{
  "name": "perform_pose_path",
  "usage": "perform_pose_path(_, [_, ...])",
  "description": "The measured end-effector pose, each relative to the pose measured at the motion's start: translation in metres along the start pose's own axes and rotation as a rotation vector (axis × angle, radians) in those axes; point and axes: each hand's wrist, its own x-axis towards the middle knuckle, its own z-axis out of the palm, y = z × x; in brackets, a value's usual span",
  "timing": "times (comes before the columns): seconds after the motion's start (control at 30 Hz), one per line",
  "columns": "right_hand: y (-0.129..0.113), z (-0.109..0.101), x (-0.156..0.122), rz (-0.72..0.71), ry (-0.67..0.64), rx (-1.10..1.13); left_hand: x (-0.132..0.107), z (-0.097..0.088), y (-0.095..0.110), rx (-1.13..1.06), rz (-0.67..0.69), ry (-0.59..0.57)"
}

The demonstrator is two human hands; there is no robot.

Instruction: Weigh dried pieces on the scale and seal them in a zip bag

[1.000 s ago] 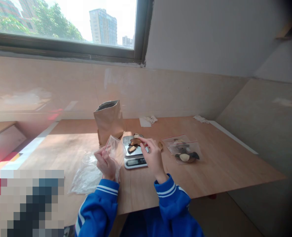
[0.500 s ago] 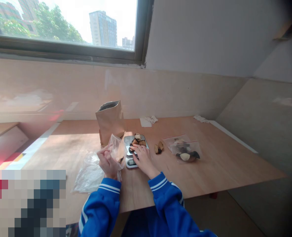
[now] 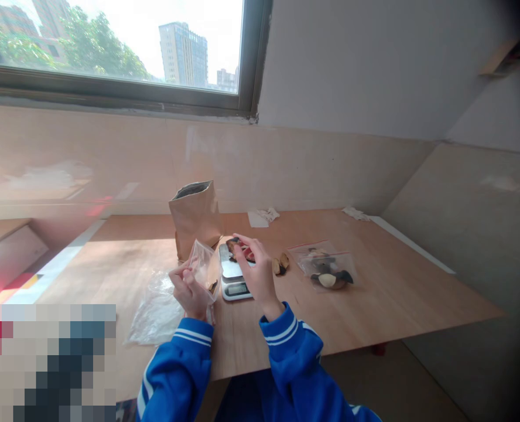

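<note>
My left hand [image 3: 191, 291] holds a small clear zip bag [image 3: 204, 265] open just left of a small digital scale [image 3: 235, 281]; a dark piece shows inside the bag. My right hand [image 3: 256, 271] is raised over the scale's pan, fingers pinched on a brown dried piece [image 3: 239, 248]. More dried pieces lie at the pan's far end. Both sleeves are blue with white stripes.
A brown paper bag [image 3: 195, 215] stands open behind the scale. Two loose pieces [image 3: 280, 264] lie right of it, then filled zip bags [image 3: 325, 266]. A pile of clear bags [image 3: 157, 308] lies at left. Crumpled papers [image 3: 263, 215] sit near the wall on the wooden table [image 3: 400, 293].
My right hand dropped to the scale's front, then lifted again with a piece pinched above the pan. My left hand kept the bag open and hardly moved.
</note>
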Motion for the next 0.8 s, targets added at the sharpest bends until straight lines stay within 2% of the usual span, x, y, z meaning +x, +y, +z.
perform_pose_path(0.07, [-0.002, 0.005, 0.003, -0.073, -0.136, -0.037, 0.000, 0.000, 0.001, -0.007, 0.001, 0.001])
perform_pose_path(0.13, [0.008, 0.012, 0.001, -0.123, -0.228, -0.102, 0.001, 0.001, 0.000, -0.017, -0.012, 0.005])
perform_pose_path(0.3, [0.064, 0.022, -0.013, -0.040, -0.140, -0.382, 0.002, 0.003, -0.006, -0.011, -0.052, 0.016])
perform_pose_path(0.43, [0.095, 0.021, -0.019, -0.055, -0.172, -0.519, 0.002, 0.004, -0.010, 0.002, -0.045, 0.000])
perform_pose_path(0.53, [0.100, 0.020, -0.019, -0.065, -0.187, -0.516, 0.002, 0.004, -0.011, 0.007, -0.033, 0.001])
perform_pose_path(0.8, [0.093, 0.018, -0.019, -0.035, -0.178, -0.501, 0.002, 0.004, -0.014, -0.013, -0.030, -0.003])
